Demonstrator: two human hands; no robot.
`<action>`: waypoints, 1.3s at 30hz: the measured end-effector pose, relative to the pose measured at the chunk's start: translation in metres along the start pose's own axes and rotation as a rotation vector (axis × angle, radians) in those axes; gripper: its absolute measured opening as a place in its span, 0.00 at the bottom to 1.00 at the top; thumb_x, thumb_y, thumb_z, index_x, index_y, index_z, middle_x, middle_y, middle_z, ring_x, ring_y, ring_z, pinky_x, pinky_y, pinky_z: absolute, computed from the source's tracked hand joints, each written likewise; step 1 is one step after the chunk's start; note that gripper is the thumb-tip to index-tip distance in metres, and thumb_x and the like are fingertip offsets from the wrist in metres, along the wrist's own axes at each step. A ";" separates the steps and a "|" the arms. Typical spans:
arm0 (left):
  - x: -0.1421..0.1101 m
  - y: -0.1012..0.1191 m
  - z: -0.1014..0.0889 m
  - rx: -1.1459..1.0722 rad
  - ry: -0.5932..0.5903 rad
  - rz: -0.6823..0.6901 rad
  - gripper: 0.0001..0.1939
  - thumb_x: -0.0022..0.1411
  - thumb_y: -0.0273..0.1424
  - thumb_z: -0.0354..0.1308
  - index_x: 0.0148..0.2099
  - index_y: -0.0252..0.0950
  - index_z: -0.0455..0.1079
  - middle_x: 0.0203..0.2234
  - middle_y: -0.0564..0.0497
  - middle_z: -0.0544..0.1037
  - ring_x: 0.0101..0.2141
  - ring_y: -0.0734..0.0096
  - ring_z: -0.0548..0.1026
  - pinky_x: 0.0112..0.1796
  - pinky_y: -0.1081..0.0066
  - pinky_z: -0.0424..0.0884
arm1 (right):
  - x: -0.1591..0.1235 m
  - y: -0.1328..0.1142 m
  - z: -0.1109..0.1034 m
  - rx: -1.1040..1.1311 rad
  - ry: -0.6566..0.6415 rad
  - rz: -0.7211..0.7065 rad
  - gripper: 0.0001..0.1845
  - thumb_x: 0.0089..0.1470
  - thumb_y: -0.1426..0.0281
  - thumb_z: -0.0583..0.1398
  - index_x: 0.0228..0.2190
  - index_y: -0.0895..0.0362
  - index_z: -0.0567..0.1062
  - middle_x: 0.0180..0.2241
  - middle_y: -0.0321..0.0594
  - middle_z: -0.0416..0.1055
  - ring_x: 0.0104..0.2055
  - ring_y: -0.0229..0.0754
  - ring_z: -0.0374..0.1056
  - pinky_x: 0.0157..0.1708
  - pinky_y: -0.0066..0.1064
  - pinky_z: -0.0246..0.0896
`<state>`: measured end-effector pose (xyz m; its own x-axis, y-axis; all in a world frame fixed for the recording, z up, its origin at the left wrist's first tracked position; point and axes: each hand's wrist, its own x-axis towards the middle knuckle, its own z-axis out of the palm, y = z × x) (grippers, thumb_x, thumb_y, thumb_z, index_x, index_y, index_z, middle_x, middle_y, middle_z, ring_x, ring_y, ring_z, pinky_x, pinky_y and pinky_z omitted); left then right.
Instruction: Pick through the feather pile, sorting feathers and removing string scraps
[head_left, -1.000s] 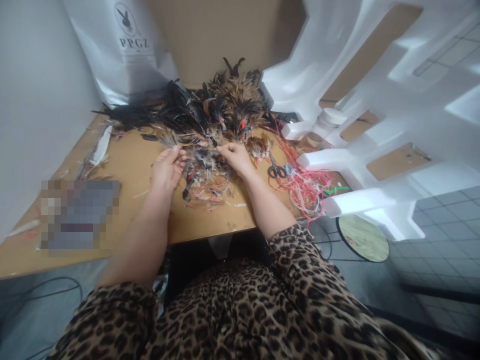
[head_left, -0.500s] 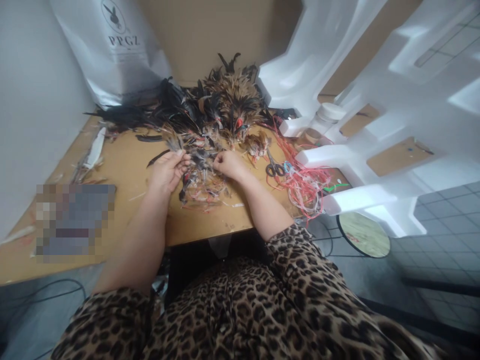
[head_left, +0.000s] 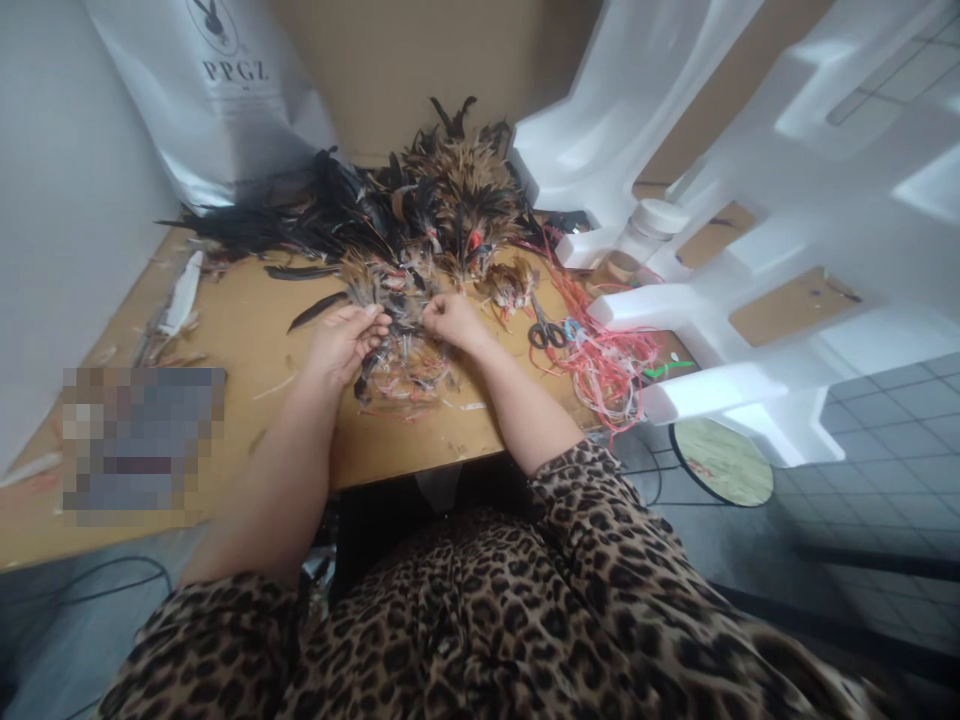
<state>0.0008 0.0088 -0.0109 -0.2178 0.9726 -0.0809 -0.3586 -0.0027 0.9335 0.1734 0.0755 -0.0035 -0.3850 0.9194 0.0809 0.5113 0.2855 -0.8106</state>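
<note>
My left hand (head_left: 346,340) is closed in a pinch on a small bunch of brown-grey feathers (head_left: 363,283) that fans out above its fingertips. A dark feather (head_left: 318,310) pokes out to the left, just behind that hand. My right hand (head_left: 454,322), a little to the right, has thumb and fingers pressed together; what they grip is too small to make out. Between and below both hands lies a loose heap of feather scraps and reddish strands (head_left: 409,375). Beyond them, black feathers (head_left: 300,225) and a brown feather bundle (head_left: 469,175) are piled up.
Black-handled scissors (head_left: 547,333) and tangled pink-red string (head_left: 611,365) lie on the right. White foam pieces (head_left: 705,390) and a lidded jar (head_left: 654,222) stand beyond. A white feather (head_left: 182,293) and a blurred-out flat object (head_left: 150,435) are left. A silver bag (head_left: 247,120) stands behind.
The view has shifted slightly, moving the table's things leftward. My hands have come closer together, the left moving right with its feathers. My right fingers stay pinched.
</note>
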 end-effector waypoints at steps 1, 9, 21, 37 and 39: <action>0.000 0.000 0.001 -0.001 0.006 -0.009 0.06 0.50 0.29 0.63 0.29 0.31 0.71 0.24 0.49 0.77 0.21 0.81 0.73 0.22 0.83 0.66 | 0.000 -0.001 -0.001 0.095 -0.008 0.021 0.06 0.44 0.71 0.58 0.21 0.60 0.70 0.19 0.34 0.68 0.20 0.31 0.61 0.22 0.21 0.55; -0.004 0.003 0.008 0.007 0.016 -0.084 0.06 0.50 0.28 0.62 0.31 0.30 0.72 0.24 0.48 0.78 0.21 0.81 0.73 0.20 0.83 0.66 | -0.009 -0.017 -0.009 0.658 -0.130 0.118 0.09 0.45 0.67 0.62 0.24 0.60 0.68 0.22 0.33 0.72 0.14 0.25 0.54 0.13 0.19 0.46; -0.004 -0.003 0.008 0.047 -0.075 -0.129 0.06 0.51 0.29 0.63 0.30 0.30 0.72 0.25 0.47 0.78 0.21 0.81 0.74 0.20 0.84 0.65 | -0.011 -0.021 0.026 0.745 0.017 -0.082 0.15 0.41 0.61 0.64 0.24 0.60 0.69 0.19 0.29 0.62 0.21 0.27 0.54 0.22 0.21 0.49; -0.008 0.002 0.010 0.249 -0.074 0.047 0.04 0.49 0.27 0.62 0.25 0.31 0.74 0.23 0.45 0.78 0.20 0.77 0.73 0.21 0.79 0.66 | -0.011 -0.019 0.019 0.665 -0.065 -0.116 0.15 0.38 0.62 0.65 0.25 0.60 0.72 0.24 0.33 0.69 0.27 0.30 0.61 0.30 0.23 0.57; -0.009 0.002 0.012 0.259 -0.079 0.017 0.03 0.48 0.27 0.63 0.25 0.31 0.74 0.23 0.45 0.78 0.21 0.75 0.74 0.21 0.78 0.67 | -0.012 -0.021 0.018 0.640 -0.060 -0.113 0.14 0.39 0.62 0.65 0.24 0.60 0.72 0.23 0.32 0.68 0.26 0.30 0.60 0.30 0.23 0.57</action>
<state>0.0127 0.0028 -0.0042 -0.1469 0.9881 -0.0460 -0.1086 0.0301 0.9936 0.1534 0.0539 0.0016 -0.4614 0.8710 0.1687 -0.0864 0.1451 -0.9856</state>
